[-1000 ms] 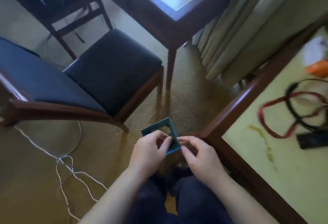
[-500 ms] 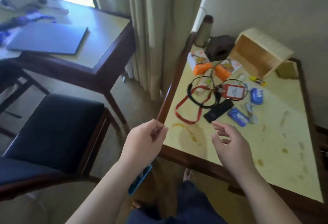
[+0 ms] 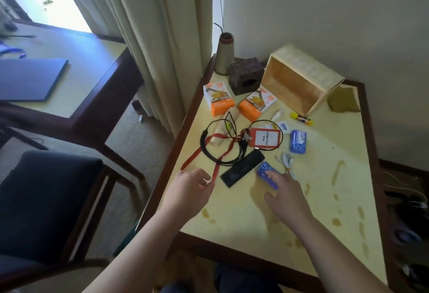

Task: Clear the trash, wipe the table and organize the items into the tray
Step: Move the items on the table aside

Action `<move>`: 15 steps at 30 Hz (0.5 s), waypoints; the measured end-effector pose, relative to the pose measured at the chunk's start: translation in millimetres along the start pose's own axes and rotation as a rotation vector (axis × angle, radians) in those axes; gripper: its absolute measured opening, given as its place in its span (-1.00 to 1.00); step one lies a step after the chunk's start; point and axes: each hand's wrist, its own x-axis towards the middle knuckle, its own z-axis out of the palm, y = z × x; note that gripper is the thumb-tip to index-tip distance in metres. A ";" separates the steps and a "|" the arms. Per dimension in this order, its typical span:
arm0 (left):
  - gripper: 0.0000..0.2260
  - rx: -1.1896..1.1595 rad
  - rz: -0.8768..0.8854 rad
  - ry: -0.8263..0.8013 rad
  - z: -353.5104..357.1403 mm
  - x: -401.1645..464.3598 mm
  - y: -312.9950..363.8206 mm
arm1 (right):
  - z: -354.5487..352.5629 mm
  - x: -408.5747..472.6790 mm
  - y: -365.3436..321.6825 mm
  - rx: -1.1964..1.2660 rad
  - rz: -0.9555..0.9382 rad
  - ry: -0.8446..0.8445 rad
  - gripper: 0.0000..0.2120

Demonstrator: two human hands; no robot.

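The yellow-topped table [image 3: 325, 199] is littered and marked with brown stains [image 3: 337, 172]. On it lie a red lanyard [image 3: 197, 153] with a red badge holder [image 3: 264, 139], a looped black cable [image 3: 207, 151], a flat black case [image 3: 242, 168], two orange boxes [image 3: 219, 101], two blue packets [image 3: 298, 141] and a white cord [image 3: 287, 160]. A wooden tray [image 3: 299, 79] lies on its side at the back. My left hand [image 3: 188, 191] hovers with curled fingers at the lanyard's near end. My right hand [image 3: 286, 197] is spread, fingertips on the nearer blue packet [image 3: 263, 170].
An olive cloth [image 3: 343, 99] sits right of the tray, a dark cube [image 3: 246, 75] and a tapered vase [image 3: 224, 54] at the back left. A dark-seated chair [image 3: 46, 199], a second table [image 3: 69, 76] and curtains [image 3: 162, 37] stand to the left. Something teal [image 3: 128, 234] shows under my left forearm.
The view swung up from the floor to the table. Both hands left the teal thing held by my knees and moved out over the tabletop, the right one reaching the blue packet.
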 end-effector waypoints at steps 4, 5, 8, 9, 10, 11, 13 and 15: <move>-0.69 0.213 -0.036 -0.111 29.7 36.8 10.8 | -0.6 41.1 12.6 -0.151 -0.001 -0.064 -0.36; -0.67 0.287 -0.043 -0.147 35.0 43.9 12.6 | 0.2 48.8 15.0 -0.173 -0.005 -0.075 -0.36; -0.66 0.415 -0.067 -0.213 47.6 59.5 14.4 | 2.6 66.3 18.5 -0.239 -0.004 -0.093 -0.38; -0.66 0.434 -0.069 -0.221 50.9 62.5 13.6 | 3.3 70.3 18.4 -0.257 -0.007 -0.091 -0.38; -0.67 0.449 -0.066 -0.226 53.8 64.6 12.3 | 4.3 74.1 18.9 -0.261 -0.009 -0.089 -0.37; -0.68 0.459 -0.055 -0.225 56.0 66.2 10.6 | 5.2 77.3 19.5 -0.253 -0.010 -0.093 -0.36; -0.74 0.477 -0.024 -0.223 57.4 69.3 6.4 | 3.6 81.3 19.6 -0.203 -0.021 -0.101 -0.34; -0.80 0.481 -0.006 -0.211 52.6 73.4 4.0 | -3.4 83.3 18.0 -0.100 -0.032 -0.062 -0.33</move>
